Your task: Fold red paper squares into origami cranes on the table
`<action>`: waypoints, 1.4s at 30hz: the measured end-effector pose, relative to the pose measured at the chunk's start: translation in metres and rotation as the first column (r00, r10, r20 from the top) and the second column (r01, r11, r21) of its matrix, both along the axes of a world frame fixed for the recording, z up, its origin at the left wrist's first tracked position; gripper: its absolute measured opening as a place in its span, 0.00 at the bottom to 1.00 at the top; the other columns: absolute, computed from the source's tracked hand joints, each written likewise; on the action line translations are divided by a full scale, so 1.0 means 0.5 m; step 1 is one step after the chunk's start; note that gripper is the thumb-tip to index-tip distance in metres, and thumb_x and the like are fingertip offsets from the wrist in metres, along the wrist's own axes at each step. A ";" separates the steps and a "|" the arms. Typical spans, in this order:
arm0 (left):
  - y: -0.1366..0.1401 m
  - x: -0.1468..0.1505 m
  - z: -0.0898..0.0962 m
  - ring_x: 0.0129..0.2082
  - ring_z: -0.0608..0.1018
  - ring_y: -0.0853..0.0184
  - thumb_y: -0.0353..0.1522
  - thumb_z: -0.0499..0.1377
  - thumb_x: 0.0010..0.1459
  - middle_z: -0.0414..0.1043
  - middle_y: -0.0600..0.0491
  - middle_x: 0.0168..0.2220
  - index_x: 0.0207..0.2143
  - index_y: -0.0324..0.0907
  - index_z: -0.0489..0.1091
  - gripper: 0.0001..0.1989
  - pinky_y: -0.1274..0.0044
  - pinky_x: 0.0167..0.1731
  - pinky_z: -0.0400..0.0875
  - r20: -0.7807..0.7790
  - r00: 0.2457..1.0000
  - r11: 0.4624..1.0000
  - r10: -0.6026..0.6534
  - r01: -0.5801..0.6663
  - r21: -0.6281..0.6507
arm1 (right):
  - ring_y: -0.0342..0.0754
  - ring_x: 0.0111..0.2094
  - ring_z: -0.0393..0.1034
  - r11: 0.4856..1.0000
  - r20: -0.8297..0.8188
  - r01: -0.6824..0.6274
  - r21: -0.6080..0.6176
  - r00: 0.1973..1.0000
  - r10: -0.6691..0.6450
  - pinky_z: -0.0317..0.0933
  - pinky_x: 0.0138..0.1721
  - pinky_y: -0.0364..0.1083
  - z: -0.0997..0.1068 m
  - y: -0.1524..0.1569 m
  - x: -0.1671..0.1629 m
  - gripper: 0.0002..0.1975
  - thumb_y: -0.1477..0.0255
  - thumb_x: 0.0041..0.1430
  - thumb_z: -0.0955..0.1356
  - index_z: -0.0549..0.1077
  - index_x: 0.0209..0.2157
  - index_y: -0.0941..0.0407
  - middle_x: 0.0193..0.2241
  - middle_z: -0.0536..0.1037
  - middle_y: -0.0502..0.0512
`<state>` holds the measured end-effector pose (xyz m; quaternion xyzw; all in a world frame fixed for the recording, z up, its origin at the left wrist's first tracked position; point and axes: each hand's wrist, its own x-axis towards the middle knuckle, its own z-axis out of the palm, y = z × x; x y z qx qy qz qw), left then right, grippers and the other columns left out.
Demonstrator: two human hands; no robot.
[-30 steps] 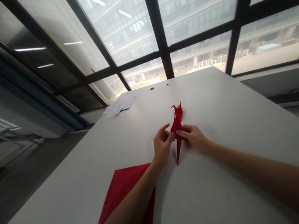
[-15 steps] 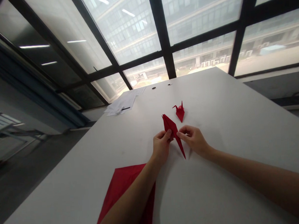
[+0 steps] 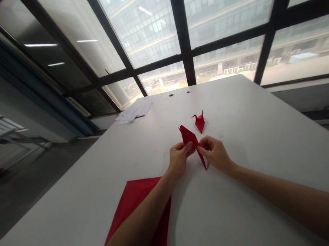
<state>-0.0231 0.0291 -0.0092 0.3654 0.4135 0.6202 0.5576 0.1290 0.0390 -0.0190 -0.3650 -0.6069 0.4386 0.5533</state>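
Observation:
A long, pointed piece of folded red origami paper [image 3: 189,135] is held between my two hands over the white table. My left hand [image 3: 179,158] is closed on its left side, thumb on top near the middle. With thumb and forefinger, my right hand [image 3: 215,154] pinches its right edge just above a narrow tip that points down toward me. The fingers under the paper are partly hidden. Just beyond my hands stands a finished red paper crane [image 3: 200,123], touched by neither hand.
Under my left forearm lies a larger red paper sheet [image 3: 133,203], partly covered. Loose white papers [image 3: 137,109] with a dark pen [image 3: 140,116] rest at the table's far left. Two small round holes are near the far edge, below tall windows [image 3: 147,27]. The white table [image 3: 251,132] fills the middle.
Both hands still grip the folded paper. My right fingers have shifted slightly down along its edge, and the lower tip looks a little shorter. The view has tilted slightly.

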 end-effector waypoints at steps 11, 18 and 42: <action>0.004 0.000 -0.001 0.27 0.78 0.70 0.34 0.75 0.41 0.79 0.49 0.32 0.32 0.35 0.77 0.17 0.75 0.33 0.73 -0.010 0.997 0.997 0.073 -0.073 0.006 | 0.47 0.30 0.70 0.998 0.063 -0.009 0.063 0.998 0.005 0.64 0.31 0.45 0.005 -0.003 0.000 0.05 0.68 0.58 0.71 0.73 0.31 0.54 0.28 0.75 0.51; 0.003 -0.003 -0.002 0.27 0.78 0.70 0.34 0.75 0.42 0.79 0.50 0.31 0.33 0.35 0.76 0.17 0.75 0.33 0.73 0.021 0.997 0.997 0.078 -0.078 0.002 | 0.45 0.28 0.70 1.000 0.041 -0.007 0.028 0.999 0.006 0.64 0.28 0.44 -0.001 0.003 -0.004 0.07 0.67 0.56 0.71 0.72 0.30 0.56 0.27 0.75 0.50; 0.003 -0.006 -0.002 0.32 0.79 0.68 0.32 0.74 0.43 0.79 0.48 0.34 0.35 0.34 0.77 0.17 0.74 0.39 0.73 0.001 0.999 0.999 0.043 -0.043 0.014 | 0.46 0.30 0.71 0.997 0.095 0.042 0.065 0.994 -0.048 0.64 0.29 0.45 0.005 0.000 -0.006 0.04 0.70 0.56 0.71 0.74 0.32 0.56 0.30 0.76 0.50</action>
